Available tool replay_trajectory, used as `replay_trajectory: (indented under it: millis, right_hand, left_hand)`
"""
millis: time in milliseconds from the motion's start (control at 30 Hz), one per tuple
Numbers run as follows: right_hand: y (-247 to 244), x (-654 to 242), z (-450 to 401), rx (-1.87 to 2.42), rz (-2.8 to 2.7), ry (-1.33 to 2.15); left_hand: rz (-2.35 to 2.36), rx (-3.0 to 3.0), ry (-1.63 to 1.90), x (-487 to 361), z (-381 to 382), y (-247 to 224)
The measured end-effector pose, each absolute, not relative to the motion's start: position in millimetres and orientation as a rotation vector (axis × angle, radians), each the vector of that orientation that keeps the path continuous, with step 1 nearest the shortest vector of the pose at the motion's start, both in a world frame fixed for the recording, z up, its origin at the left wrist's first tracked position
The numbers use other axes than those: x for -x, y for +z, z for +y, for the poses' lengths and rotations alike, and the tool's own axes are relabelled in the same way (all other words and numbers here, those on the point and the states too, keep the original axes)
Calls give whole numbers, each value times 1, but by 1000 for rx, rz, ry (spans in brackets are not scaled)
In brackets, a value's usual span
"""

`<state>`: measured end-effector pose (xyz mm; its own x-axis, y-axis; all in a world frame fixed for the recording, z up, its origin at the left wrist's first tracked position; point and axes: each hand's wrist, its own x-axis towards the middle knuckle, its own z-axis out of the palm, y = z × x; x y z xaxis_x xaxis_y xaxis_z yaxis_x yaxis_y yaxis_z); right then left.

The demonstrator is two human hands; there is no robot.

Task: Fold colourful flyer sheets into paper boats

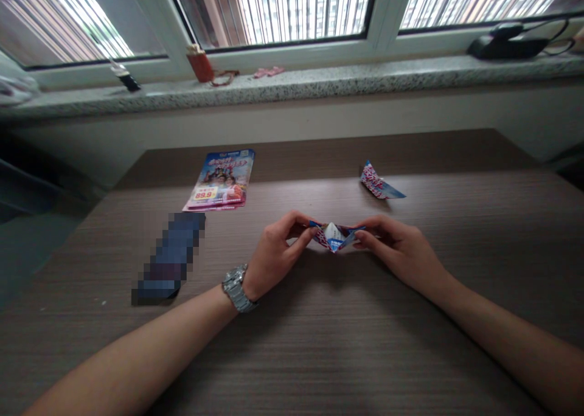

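Between my two hands is a small folded paper boat (pixel 335 241), printed in blue, white and pink, with a pale peak standing in its middle. My left hand (pixel 281 249), with a metal watch (pixel 238 288) on its wrist, pinches the boat's left end between thumb and fingers. At the opposite end, my right hand (pixel 398 242) pinches the tip the same way. A second folded paper boat (pixel 378 183), with similar print, rests on the table beyond my right hand.
A stack of printed flyers (pixel 221 182) lies at the table's (pixel 292 355) back left. Nearer is a blurred-out dark phone-like object (pixel 171 258). On the stone windowsill (pixel 319 84) are a red lighter-like item (pixel 199 64), a small black-capped item (pixel 125 77) and a black power strip (pixel 508 45).
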<state>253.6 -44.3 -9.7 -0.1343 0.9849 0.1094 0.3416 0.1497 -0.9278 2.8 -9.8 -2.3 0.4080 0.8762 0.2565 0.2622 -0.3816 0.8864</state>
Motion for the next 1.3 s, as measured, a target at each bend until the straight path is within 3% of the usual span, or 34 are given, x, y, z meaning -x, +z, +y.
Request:
replay_trajectory:
  millis: [300,467,800,1300]
  right_hand:
    - [-12,-259,-42,1303,-1860,771]
    - [-11,-264,-39,1186,-2177,455]
    - [-7,-262,-42,1043,-2477,239]
    - [-15,-265,-38,1033,-2335,402]
  left_hand:
    - [871,-2348,823,2,-5,-3]
    - [884,-2421,707,3,-6,-4]
    - [827,-2495,691,2,-6,-8]
    - [870,-2508,647,1,-6,-6]
